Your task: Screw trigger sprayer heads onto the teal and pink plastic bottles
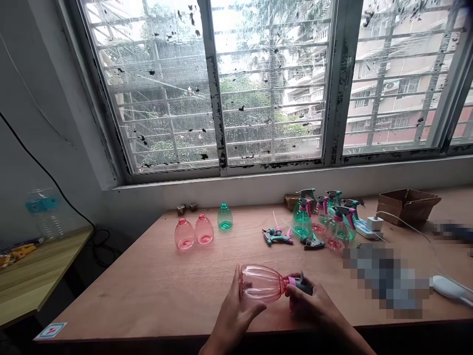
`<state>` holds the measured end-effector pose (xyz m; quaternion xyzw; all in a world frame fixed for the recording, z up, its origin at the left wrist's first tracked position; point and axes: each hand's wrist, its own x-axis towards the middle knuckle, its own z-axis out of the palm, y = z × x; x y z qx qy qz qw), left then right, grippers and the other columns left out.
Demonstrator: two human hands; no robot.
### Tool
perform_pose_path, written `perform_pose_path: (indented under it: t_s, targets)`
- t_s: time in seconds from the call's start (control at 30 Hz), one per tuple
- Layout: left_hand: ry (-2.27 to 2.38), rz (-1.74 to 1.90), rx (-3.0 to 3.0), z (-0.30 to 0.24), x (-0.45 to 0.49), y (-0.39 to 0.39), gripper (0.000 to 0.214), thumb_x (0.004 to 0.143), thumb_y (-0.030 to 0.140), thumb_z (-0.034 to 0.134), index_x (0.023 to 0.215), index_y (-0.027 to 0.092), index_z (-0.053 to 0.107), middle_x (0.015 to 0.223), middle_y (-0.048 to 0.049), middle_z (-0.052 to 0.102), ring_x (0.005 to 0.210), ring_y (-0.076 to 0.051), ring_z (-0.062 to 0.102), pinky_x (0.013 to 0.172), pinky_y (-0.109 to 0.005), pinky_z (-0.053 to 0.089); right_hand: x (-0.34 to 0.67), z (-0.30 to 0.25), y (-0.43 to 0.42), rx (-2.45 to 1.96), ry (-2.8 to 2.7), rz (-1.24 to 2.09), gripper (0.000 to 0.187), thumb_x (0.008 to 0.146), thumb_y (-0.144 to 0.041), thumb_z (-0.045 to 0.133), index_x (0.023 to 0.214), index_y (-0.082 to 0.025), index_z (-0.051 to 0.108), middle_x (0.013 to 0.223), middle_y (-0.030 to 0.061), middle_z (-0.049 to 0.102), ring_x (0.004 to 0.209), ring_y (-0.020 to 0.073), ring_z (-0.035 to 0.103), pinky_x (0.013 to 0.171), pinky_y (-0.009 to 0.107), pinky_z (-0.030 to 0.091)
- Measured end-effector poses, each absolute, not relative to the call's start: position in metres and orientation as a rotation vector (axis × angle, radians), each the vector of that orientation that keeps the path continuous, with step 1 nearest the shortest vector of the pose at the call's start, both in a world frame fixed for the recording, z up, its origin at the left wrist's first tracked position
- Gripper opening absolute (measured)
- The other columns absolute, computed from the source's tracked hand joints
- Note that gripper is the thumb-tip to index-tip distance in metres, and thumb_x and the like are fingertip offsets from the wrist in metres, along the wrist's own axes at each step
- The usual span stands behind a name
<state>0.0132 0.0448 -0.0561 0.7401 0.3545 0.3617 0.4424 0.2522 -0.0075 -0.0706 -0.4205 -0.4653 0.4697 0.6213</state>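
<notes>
A pink clear plastic spray bottle (262, 283) lies sideways near the table's front edge, held in both hands. My left hand (232, 310) is wrapped around its round body. My right hand (314, 305) is closed on the neck end, where a pink collar and a dark spray head (303, 284) sit on the bottle. The fingertips of the right hand are partly hidden behind the spray head.
Two pink bottle bodies (194, 231) and a green one (224, 217) stand without heads at mid table. Several assembled spray bottles (325, 219) and loose spray heads (277, 235) cluster to the right. A cardboard box (406, 204), a power strip (364, 228) and a white object (453, 290) lie further right.
</notes>
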Motion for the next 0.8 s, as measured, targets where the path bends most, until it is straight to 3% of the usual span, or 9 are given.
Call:
perform_pose_path:
  t_s: [0.13, 0.33, 0.4, 0.53, 0.67, 0.8]
  targets:
    - [0.862, 0.886, 1.881, -0.0523, 0.0139, 0.0444, 0.091, 0.087, 0.049, 0.065, 0.156, 0.016, 0.015, 0.15, -0.0186, 0.044, 0.134, -0.031, 0.048, 0.114, -0.042, 0.035, 0.2537, -0.0717, -0.0064, -0.97, -1.057, 1.074, 0.041, 0.077, -0.05, 0.079, 0.094, -0.017, 0.063, 0.067, 0.0019, 0.07, 0.053, 0.0186, 0.065, 0.049, 0.028, 0.054]
    - [0.795, 0.898, 1.84, -0.0504, 0.0148, 0.0426, 0.112, 0.079, 0.046, 0.075, 0.157, 0.021, -0.001, 0.154, -0.0169, 0.039, 0.132, -0.03, 0.051, 0.114, -0.043, 0.035, 0.2551, -0.0752, -0.0053, -0.934, -1.023, 1.11, 0.043, 0.075, -0.049, 0.082, 0.096, -0.017, 0.062, 0.069, 0.0014, 0.069, 0.052, 0.0178, 0.065, 0.049, 0.029, 0.055]
    - [0.77, 0.918, 1.78, -0.0504, 0.0149, 0.0436, 0.107, 0.083, 0.05, 0.071, 0.157, 0.02, 0.0, 0.156, -0.0179, 0.035, 0.132, -0.031, 0.05, 0.113, -0.044, 0.037, 0.2547, -0.0754, -0.0056, -0.912, -1.029, 1.14, 0.043, 0.074, -0.047, 0.083, 0.097, -0.018, 0.062, 0.07, 0.0012, 0.069, 0.052, 0.0177, 0.064, 0.05, 0.031, 0.057]
    - [0.803, 0.932, 1.825, -0.0512, 0.0164, 0.047, 0.09, 0.085, 0.045, 0.069, 0.156, 0.022, 0.019, 0.155, -0.0145, 0.038, 0.138, -0.032, 0.044, 0.117, -0.047, 0.031, 0.2549, -0.0736, -0.0056, -0.917, -1.008, 1.122, 0.042, 0.076, -0.047, 0.082, 0.097, -0.017, 0.061, 0.069, 0.0009, 0.068, 0.053, 0.0169, 0.064, 0.048, 0.029, 0.056]
    - [0.788, 0.945, 1.846, -0.052, 0.0171, 0.0466, 0.096, 0.082, 0.037, 0.074, 0.156, 0.029, 0.013, 0.155, -0.0121, 0.038, 0.13, -0.031, 0.052, 0.115, -0.049, 0.034, 0.2551, -0.0724, -0.0057, -0.922, -0.987, 1.104, 0.041, 0.078, -0.047, 0.08, 0.098, -0.017, 0.06, 0.07, 0.0008, 0.068, 0.053, 0.0167, 0.064, 0.049, 0.028, 0.054]
    - [0.806, 0.956, 1.867, -0.0476, 0.0163, 0.0443, 0.099, 0.076, 0.04, 0.079, 0.155, 0.023, 0.022, 0.139, -0.0153, 0.052, 0.115, -0.03, 0.059, 0.107, -0.046, 0.042, 0.2546, -0.0722, -0.0065, -0.948, -1.045, 1.113, 0.042, 0.077, -0.047, 0.081, 0.098, -0.017, 0.061, 0.07, 0.0011, 0.069, 0.054, 0.0179, 0.065, 0.05, 0.029, 0.055]
